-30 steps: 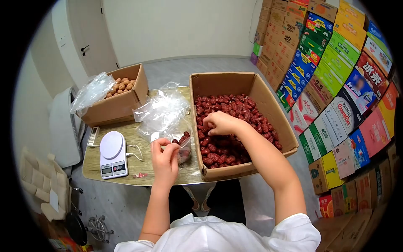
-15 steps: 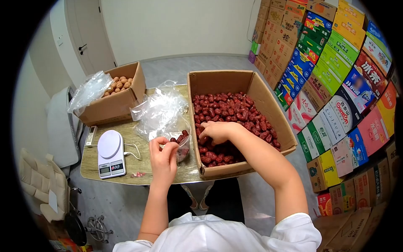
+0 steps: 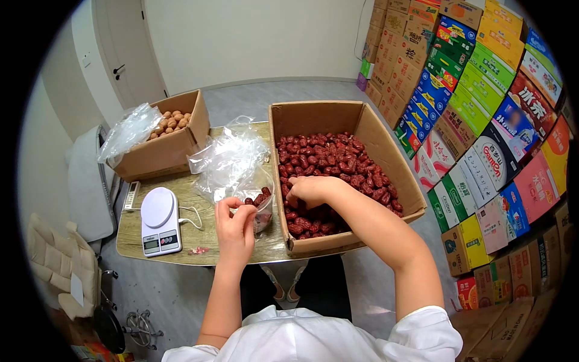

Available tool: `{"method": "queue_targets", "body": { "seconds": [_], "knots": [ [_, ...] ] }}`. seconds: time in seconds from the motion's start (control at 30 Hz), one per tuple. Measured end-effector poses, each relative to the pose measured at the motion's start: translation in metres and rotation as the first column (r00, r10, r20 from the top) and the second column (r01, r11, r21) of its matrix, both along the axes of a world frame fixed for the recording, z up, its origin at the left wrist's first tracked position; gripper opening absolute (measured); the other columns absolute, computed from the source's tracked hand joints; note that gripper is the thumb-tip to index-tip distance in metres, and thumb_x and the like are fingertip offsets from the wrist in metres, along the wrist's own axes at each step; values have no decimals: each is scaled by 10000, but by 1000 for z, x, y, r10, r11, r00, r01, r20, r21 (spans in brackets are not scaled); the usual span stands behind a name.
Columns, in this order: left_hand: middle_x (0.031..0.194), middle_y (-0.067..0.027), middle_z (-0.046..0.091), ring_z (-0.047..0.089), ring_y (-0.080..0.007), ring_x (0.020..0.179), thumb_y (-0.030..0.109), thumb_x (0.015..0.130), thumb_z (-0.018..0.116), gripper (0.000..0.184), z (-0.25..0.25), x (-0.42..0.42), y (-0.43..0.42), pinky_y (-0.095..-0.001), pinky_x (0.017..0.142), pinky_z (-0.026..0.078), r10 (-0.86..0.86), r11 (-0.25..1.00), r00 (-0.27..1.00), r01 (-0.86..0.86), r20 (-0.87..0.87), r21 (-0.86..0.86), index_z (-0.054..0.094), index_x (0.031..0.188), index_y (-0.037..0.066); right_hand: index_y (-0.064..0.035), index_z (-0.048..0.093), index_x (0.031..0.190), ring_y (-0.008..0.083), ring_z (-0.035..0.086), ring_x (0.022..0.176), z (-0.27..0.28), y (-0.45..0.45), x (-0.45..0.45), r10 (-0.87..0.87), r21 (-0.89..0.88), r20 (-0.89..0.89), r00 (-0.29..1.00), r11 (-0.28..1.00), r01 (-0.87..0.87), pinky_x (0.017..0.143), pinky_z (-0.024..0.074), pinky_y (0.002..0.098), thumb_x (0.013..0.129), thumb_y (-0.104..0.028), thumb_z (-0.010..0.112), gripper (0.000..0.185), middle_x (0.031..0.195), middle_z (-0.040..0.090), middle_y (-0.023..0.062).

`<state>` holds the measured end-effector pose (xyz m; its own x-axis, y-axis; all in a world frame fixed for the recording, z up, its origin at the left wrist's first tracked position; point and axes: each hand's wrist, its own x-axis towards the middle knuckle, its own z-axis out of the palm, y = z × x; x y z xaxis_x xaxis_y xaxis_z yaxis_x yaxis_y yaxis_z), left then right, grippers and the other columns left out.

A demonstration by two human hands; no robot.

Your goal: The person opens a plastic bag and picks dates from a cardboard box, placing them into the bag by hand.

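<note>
Head view: left hand [image 3: 235, 232] pinches a clear bag [image 3: 263, 221]; right hand [image 3: 313, 190] dips among dates [image 3: 330, 154], grip too hidden to tell.

A pale wall [image 3: 253, 42] and lever-handled door [image 3: 126, 42] border the grey floor [image 3: 241, 99], with a beige padded chair [image 3: 54, 256] left, stacked cartons [image 3: 470, 120] right.

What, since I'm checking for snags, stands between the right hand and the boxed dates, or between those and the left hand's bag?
Nothing visible blocks the right hand, which is down at the dates. Between these and the clear bag at the left hand stands the box's left wall; the way over it looks open.
</note>
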<state>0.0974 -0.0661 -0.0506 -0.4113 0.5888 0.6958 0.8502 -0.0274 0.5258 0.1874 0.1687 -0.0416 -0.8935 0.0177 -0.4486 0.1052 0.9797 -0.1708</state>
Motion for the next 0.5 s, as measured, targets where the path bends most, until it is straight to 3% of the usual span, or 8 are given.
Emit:
{"method": "queue_targets", "body": {
  "seconds": [0.23, 0.3, 0.5],
  "knots": [
    [963, -121, 493, 513, -292, 919, -57, 818, 650, 116, 0, 2, 1, -364, 787, 429, -1, 1000, 1000, 1, 1, 4, 627, 898, 24, -85, 725, 936, 312, 537, 1212, -1, 5, 0, 3, -107, -28, 1000, 994, -6, 940, 500, 387, 637, 11, 763, 316, 1234, 596, 153],
    [962, -121, 493, 513, -290, 918, -55, 821, 650, 112, 0, 2, 1, -363, 783, 430, -4, 1000, 1000, 4, 3, 5, 626, 898, 23, -80, 731, 935, 300, 597, 1138, -3, 7, 2, 37, -110, -113, 993, 993, -50, 902, 515, 385, 630, 15, 765, 322, 1143, 666, 140],
    [960, -122, 492, 514, -281, 913, -49, 836, 646, 94, -3, 1, 0, -354, 769, 434, -7, 1000, 1000, 7, 7, 3, 626, 899, 17, -67, 736, 955, 292, 677, 955, -20, 13, -3, 54, -169, -127, 990, 983, -76, 807, 538, 395, 621, 33, 756, 349, 950, 719, 119]
  ]
}}
